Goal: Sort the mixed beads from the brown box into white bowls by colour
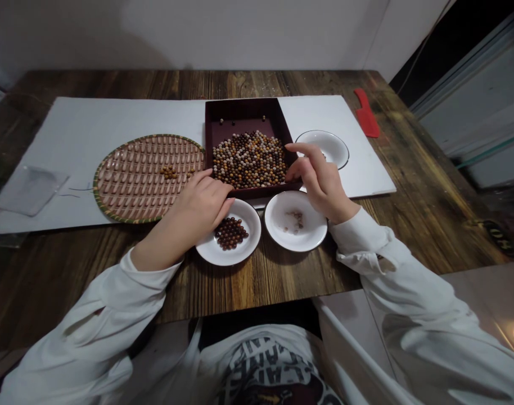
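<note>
A dark maroon box (215, 121) holds a heap of mixed brown, tan and cream beads (248, 159). My left hand (200, 205) rests at the box's front left corner, fingers curled together over the rim of a white dish (212, 253) of dark brown beads (230, 232). My right hand (318, 180) hovers at the box's right edge, index finger stretched out, the other fingers bent toward the thumb. Below it a second white dish (311, 233) carries a few pale beads (294, 220). What either hand holds is hidden.
A round woven tray (134, 180) with a few small tan beads lies left of the box on a white sheet (71, 135). A third white dish (335, 145) sits behind my right hand. A red comb-like tool (365, 114) lies far right, a clear bag (29, 188) far left.
</note>
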Action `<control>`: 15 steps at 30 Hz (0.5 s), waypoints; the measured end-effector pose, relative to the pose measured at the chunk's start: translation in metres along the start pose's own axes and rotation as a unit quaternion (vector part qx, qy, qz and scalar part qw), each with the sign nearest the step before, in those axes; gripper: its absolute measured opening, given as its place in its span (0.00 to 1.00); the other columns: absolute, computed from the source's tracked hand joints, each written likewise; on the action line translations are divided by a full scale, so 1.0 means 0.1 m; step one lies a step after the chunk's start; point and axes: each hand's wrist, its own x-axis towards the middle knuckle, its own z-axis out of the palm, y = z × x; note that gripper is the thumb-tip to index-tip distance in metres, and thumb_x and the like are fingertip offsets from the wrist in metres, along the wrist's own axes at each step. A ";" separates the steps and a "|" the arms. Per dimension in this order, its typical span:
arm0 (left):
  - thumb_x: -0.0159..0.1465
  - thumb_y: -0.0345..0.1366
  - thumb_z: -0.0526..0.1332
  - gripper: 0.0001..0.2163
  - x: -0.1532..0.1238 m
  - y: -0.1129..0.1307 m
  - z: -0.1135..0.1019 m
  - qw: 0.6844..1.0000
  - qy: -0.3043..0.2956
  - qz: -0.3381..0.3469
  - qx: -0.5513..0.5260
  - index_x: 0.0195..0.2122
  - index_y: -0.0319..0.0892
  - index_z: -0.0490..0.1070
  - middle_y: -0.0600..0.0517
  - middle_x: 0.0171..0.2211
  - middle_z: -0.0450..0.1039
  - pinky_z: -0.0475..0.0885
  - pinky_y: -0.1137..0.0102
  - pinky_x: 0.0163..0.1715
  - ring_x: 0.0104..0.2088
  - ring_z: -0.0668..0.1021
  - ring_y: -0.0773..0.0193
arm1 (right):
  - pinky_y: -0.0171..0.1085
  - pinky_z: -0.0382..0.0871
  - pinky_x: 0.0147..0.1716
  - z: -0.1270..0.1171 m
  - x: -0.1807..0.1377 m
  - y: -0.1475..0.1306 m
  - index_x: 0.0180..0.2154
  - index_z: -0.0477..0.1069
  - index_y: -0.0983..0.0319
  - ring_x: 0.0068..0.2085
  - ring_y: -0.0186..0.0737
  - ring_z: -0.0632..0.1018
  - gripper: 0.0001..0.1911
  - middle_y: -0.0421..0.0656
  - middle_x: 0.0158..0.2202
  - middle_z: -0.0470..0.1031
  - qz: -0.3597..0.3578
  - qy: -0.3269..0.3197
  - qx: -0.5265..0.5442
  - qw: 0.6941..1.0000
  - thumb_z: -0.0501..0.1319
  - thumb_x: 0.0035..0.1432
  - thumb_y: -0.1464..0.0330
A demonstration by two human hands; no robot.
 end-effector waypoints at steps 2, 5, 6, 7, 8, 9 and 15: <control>0.68 0.35 0.50 0.14 0.00 0.00 0.00 1.000 0.000 -0.003 -0.009 0.45 0.37 0.74 0.44 0.39 0.76 0.64 0.52 0.58 0.44 0.77 0.54 | 0.41 0.70 0.39 0.00 0.00 0.00 0.56 0.61 0.60 0.33 0.38 0.76 0.19 0.41 0.31 0.75 0.002 0.007 0.005 1.000 0.42 0.71 0.63; 0.68 0.36 0.50 0.14 0.00 0.00 0.00 1.000 0.000 -0.006 -0.016 0.45 0.37 0.73 0.44 0.39 0.76 0.64 0.52 0.58 0.44 0.76 0.54 | 0.41 0.70 0.38 0.01 0.01 0.01 0.55 0.62 0.60 0.33 0.38 0.75 0.19 0.41 0.30 0.74 0.005 0.021 0.009 1.000 0.42 0.71 0.62; 0.68 0.36 0.50 0.14 0.00 0.00 0.00 1.000 0.001 -0.006 -0.014 0.45 0.37 0.73 0.44 0.39 0.76 0.64 0.52 0.58 0.44 0.76 0.54 | 0.40 0.70 0.38 0.02 0.01 0.01 0.55 0.63 0.59 0.33 0.38 0.76 0.19 0.41 0.29 0.74 0.010 0.025 0.006 1.000 0.42 0.71 0.61; 0.68 0.36 0.50 0.14 0.00 0.00 0.00 1.000 0.002 -0.006 -0.011 0.45 0.37 0.73 0.45 0.39 0.76 0.64 0.53 0.58 0.44 0.76 0.54 | 0.40 0.70 0.38 0.02 0.01 0.01 0.54 0.64 0.59 0.33 0.38 0.76 0.20 0.40 0.29 0.74 0.015 0.028 0.003 0.999 0.41 0.71 0.60; 0.68 0.36 0.50 0.14 0.00 0.00 0.00 1.000 0.002 -0.006 -0.007 0.44 0.37 0.73 0.45 0.39 0.76 0.64 0.53 0.58 0.44 0.76 0.54 | 0.39 0.71 0.38 0.03 0.01 0.01 0.53 0.64 0.58 0.33 0.37 0.76 0.20 0.40 0.29 0.74 0.020 0.031 0.000 0.999 0.41 0.71 0.59; 0.68 0.36 0.50 0.14 0.00 0.00 0.00 1.000 0.003 -0.006 -0.004 0.44 0.37 0.73 0.45 0.39 0.76 0.64 0.53 0.58 0.44 0.76 0.54 | 0.38 0.71 0.37 0.03 0.01 0.02 0.53 0.65 0.58 0.32 0.37 0.76 0.20 0.40 0.29 0.74 0.023 0.034 -0.005 0.999 0.42 0.71 0.59; 0.68 0.36 0.50 0.15 0.00 0.01 -0.01 1.000 -0.001 -0.003 -0.008 0.45 0.34 0.73 0.42 0.40 0.76 0.63 0.53 0.59 0.45 0.76 0.53 | 0.35 0.68 0.29 0.04 0.04 0.02 0.50 0.66 0.61 0.27 0.34 0.75 0.14 0.38 0.26 0.73 -0.005 0.050 -0.023 0.998 0.50 0.68 0.64</control>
